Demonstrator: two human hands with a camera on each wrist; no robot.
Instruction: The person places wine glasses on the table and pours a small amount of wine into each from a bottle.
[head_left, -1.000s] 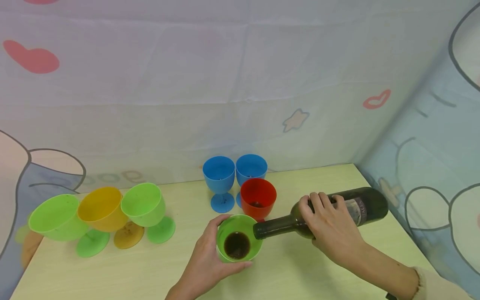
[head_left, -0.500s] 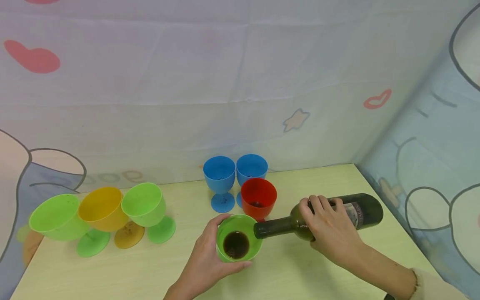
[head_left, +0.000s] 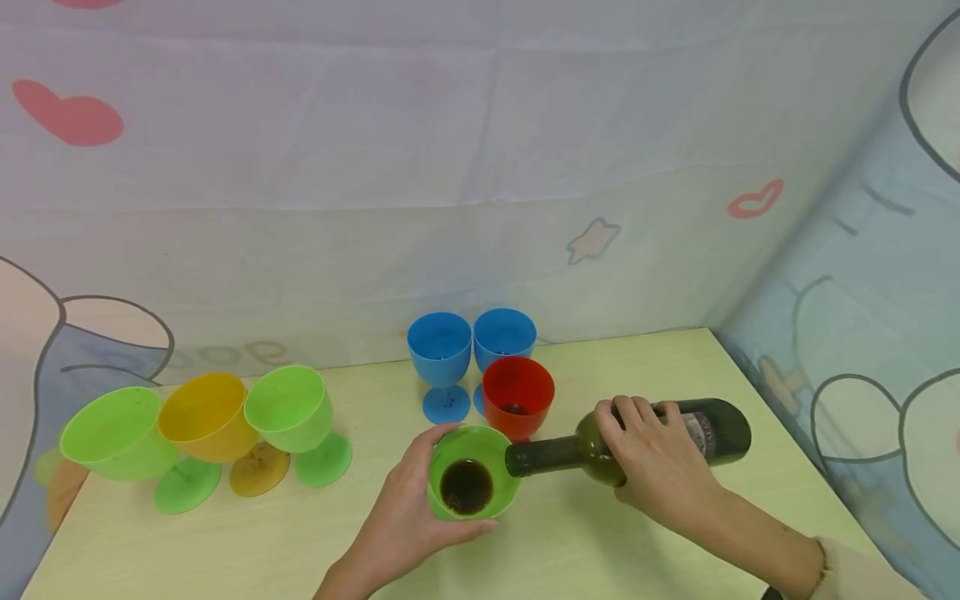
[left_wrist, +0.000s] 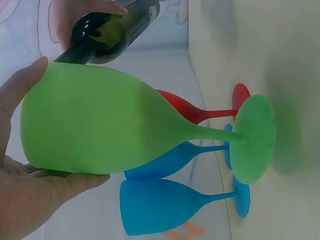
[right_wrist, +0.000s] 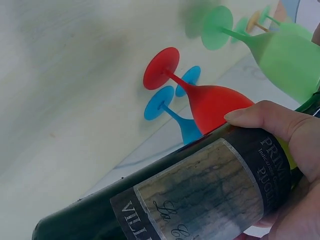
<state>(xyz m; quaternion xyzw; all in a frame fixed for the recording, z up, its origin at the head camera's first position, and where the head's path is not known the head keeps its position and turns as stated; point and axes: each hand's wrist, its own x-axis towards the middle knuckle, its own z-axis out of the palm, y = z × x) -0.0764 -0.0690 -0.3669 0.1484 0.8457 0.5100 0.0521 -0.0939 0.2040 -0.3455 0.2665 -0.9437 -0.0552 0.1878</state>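
My left hand grips a green plastic goblet round its bowl, fingers and thumb near the rim. Dark liquid lies in the bottom of its bowl. The goblet's foot is close over the table in the left wrist view. My right hand holds a dark green wine bottle round its body, nearly lying on its side. The bottle's mouth is at the goblet's right rim. Its label shows in the right wrist view. No stream of liquid is visible.
Just behind the held goblet stands a red goblet with a little dark liquid. Two blue goblets are at the back. A yellow goblet stands between two green goblets on the left. A printed cloth hangs behind the table.
The bottle's base has swung down and left in the head view, and my right hand has shifted slightly left with it. The held goblet and left hand have drifted a little left.
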